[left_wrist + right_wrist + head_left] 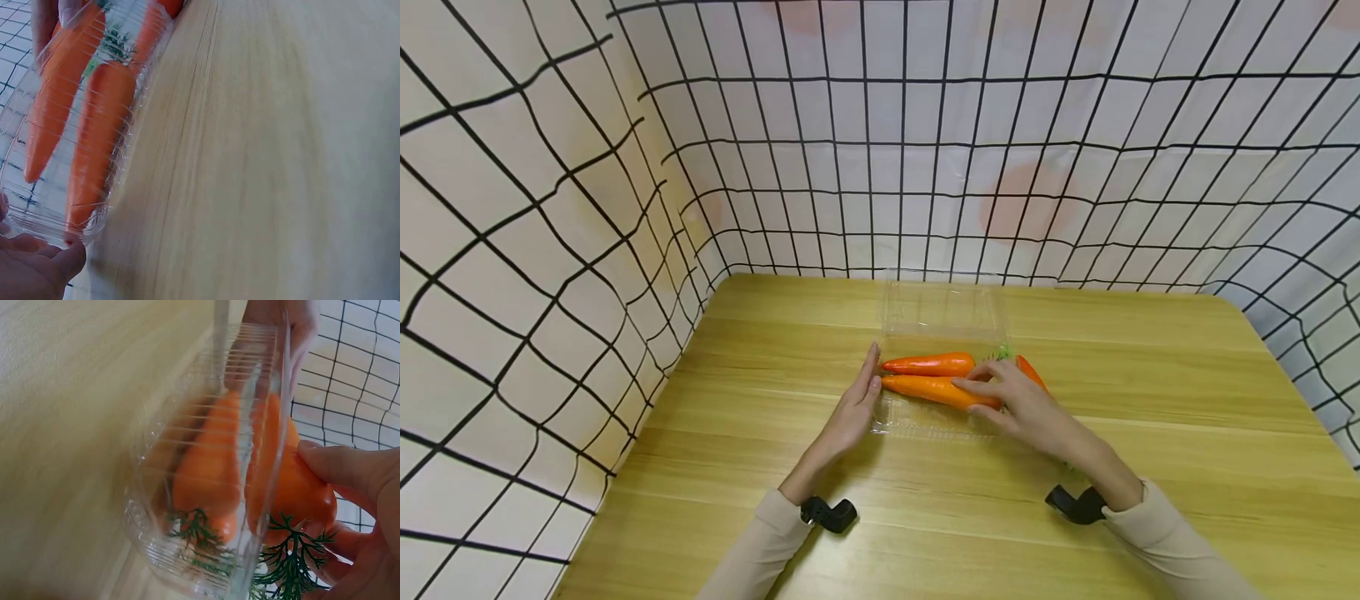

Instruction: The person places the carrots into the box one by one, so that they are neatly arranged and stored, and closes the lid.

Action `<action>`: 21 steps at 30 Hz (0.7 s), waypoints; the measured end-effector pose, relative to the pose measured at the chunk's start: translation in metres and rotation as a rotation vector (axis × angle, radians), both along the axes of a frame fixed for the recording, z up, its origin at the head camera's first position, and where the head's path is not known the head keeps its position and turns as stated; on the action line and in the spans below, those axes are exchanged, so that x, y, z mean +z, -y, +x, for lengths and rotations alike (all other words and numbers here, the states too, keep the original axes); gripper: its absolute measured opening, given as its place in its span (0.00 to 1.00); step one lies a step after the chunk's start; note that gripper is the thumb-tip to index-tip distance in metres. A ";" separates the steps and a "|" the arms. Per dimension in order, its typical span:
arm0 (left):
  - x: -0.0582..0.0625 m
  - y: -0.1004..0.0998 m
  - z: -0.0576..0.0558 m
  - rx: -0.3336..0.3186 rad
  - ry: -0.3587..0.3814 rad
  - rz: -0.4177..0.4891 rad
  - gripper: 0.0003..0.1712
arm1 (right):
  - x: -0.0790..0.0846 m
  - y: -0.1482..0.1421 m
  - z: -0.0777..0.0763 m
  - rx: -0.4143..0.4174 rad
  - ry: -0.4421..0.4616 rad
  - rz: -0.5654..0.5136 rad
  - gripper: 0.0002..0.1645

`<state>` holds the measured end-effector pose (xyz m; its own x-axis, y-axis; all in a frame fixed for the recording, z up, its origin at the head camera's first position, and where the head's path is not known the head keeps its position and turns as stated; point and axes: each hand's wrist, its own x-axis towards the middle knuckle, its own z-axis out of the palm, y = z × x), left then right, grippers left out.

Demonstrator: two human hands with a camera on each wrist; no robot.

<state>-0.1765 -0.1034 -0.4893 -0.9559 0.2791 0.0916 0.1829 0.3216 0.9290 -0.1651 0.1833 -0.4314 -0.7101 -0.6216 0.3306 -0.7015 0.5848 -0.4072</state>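
Note:
My right hand [1018,404] grips the thick end of an orange carrot [925,388], thumb on one side and fingers on the other. This carrot lies in or just above a clear plastic box [917,425], its tip towards the left end. Behind it inside the box is a redder carrot [928,364]. My left hand [850,412] stands at the box's left end with fingers straight, touching the wall. Green leafy tops [290,553] hang by the right hand's fingers in the right wrist view. Beyond that hand shows another carrot [1032,372], partly hidden.
The box's transparent lid [943,308] is folded back towards the rear of the wooden table [775,333]. Black wire mesh [902,150] over pale cloth borders the table at the back and both sides. Each wrist carries a black camera band [830,514].

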 end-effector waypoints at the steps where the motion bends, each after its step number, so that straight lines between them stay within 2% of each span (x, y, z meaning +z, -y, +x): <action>1: 0.000 0.000 0.000 0.000 -0.002 0.000 0.34 | -0.001 0.001 0.000 0.003 -0.004 0.002 0.25; 8: -0.001 0.000 0.000 0.000 -0.002 -0.006 0.33 | -0.006 0.007 0.000 -0.007 0.048 0.034 0.24; 21: -0.001 -0.001 0.000 0.009 -0.001 -0.013 0.33 | -0.011 0.011 -0.003 -0.003 0.082 0.060 0.24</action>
